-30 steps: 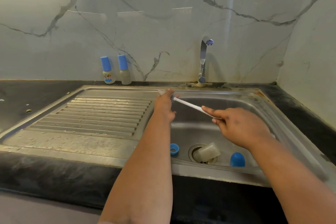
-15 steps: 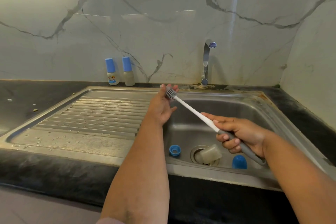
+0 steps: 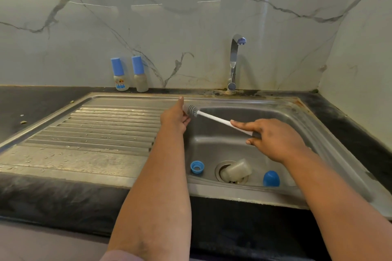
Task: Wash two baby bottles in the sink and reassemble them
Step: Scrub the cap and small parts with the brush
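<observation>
A bottle brush (image 3: 214,118) with a white shaft and grey bristle head spans the sink basin. My right hand (image 3: 273,141) holds its handle, index finger stretched along the shaft. My left hand (image 3: 175,117) is at the basin's left rim, thumb up, palm and relaxed fingers against the bristle head. On the basin floor lie a blue screw ring (image 3: 197,167), a clear bottle body (image 3: 237,170) on its side over the drain, and a blue cap (image 3: 271,178). Two assembled bottles with blue caps (image 3: 121,76) (image 3: 140,75) stand at the back wall.
The steel sink (image 3: 318,133) has a ribbed draining board (image 3: 101,129) on the left, wet with droplets. A tap (image 3: 234,63) rises behind the basin; no water runs. Black counter (image 3: 31,108) surrounds the sink, with small crumbs at the left.
My right hand has risen and turned, its index finger now along the shaft, hiding the grey handle. The bristle head stays against my left palm.
</observation>
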A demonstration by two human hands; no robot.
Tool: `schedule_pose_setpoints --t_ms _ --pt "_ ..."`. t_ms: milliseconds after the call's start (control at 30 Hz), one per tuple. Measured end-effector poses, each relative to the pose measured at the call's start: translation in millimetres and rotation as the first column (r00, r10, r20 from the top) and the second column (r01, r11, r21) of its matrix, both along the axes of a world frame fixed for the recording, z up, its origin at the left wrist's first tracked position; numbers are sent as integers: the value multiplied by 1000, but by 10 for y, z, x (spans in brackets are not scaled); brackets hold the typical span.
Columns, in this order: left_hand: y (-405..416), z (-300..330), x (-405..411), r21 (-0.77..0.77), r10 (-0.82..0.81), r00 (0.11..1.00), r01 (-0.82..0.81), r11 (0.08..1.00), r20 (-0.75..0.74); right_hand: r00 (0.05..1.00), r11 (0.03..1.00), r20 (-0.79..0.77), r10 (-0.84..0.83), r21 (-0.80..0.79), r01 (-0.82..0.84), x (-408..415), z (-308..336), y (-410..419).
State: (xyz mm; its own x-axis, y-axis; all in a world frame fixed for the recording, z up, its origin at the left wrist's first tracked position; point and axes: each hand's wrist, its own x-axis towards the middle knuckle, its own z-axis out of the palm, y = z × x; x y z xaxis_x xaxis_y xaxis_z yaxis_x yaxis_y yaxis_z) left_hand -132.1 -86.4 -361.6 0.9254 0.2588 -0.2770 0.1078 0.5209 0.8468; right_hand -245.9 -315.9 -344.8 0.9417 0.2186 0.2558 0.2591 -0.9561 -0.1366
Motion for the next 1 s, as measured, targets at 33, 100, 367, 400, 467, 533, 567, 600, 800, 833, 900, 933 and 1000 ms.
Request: schedule_pose_setpoints --t_ms 33,100,367,400,467,533,567,600,800,833,900,933,1000 --pt "12 -12 19 -7 8 1000 -8 1000 2 1000 1000 17 24 1 -24 -2 5 -12" --pt "35 4 41 -33 -8 1000 8 999 10 999 995 -3 39 89 -38 -16 14 -40" --pt "-50 141 -42 -420 24 969 84 903 245 674 411 -526 518 845 343 -79 4 -231" --pt "-7 143 -70 -495 64 958 87 864 281 639 382 -543 545 839 387 -79 5 -304" --pt "111 112 -74 -530 121 939 73 845 323 681 410 -569 460 817 406 -60 -29 -393" --pt "151 36 -67 -329 58 956 42 943 289 790 501 -567 234 766 402 -3 -119 -428" --pt "102 -22 -62 -97 -10 975 32 995 222 828 555 -548 116 727 404 37 -173 -442" --pt "4 -90 -76 210 -90 987 61 976 132 848 609 -530 23 680 409 79 -225 -459" --pt "-566 -488 62 921 -442 848 374 108 -293 791 762 -610 -50 489 425 250 -383 -438" --pt "-595 -532 111 916 -425 826 400 -19 -370 780 783 -624 -44 463 415 276 -397 -410" --pt "-640 -632 235 891 -359 815 419 -174 -454 769 812 -638 -44 425 399 353 -405 -389" --pt "-653 -703 303 876 -344 806 446 -180 -481 768 819 -639 -47 416 396 391 -399 -385" --pt "-653 -816 416 869 -339 803 480 -119 -490 775 819 -629 -56 415 396 437 -374 -377"
